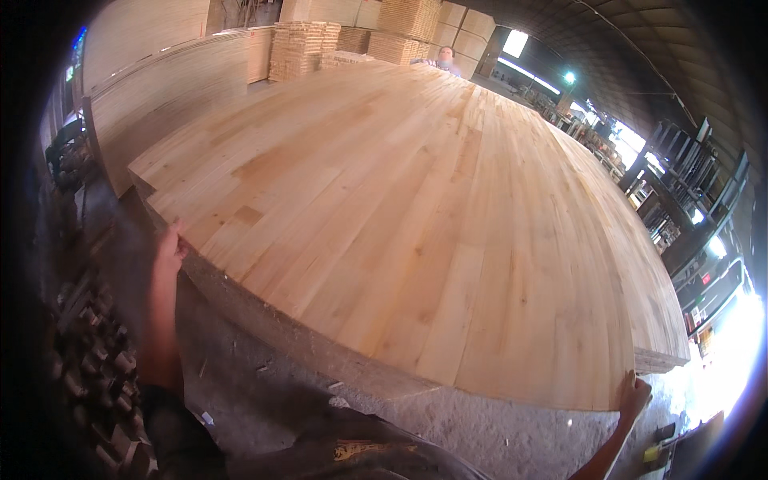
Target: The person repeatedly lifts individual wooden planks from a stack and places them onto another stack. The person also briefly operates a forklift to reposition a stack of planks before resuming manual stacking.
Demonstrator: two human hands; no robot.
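Observation:
A large wooden panel (432, 240) of joined pale strips fills most of the head view. At its near left corner, my left hand (174, 246) has its fingers closed on the edge. Far to the right, my right hand (636, 394) grips the near right corner, its fingers partly hidden by the panel. More layered boards (662, 360) show under the panel on the right side. The panel's near edge runs between my two hands and bows outward in the view.
Another person (446, 61) stands at the panel's far end; their hands cannot be made out. Stacked lumber (302, 50) and large leaning sheets (172, 104) stand at the back left. Wood pieces (96, 376) lie piled at the lower left. Scraps dot the concrete floor (256, 384).

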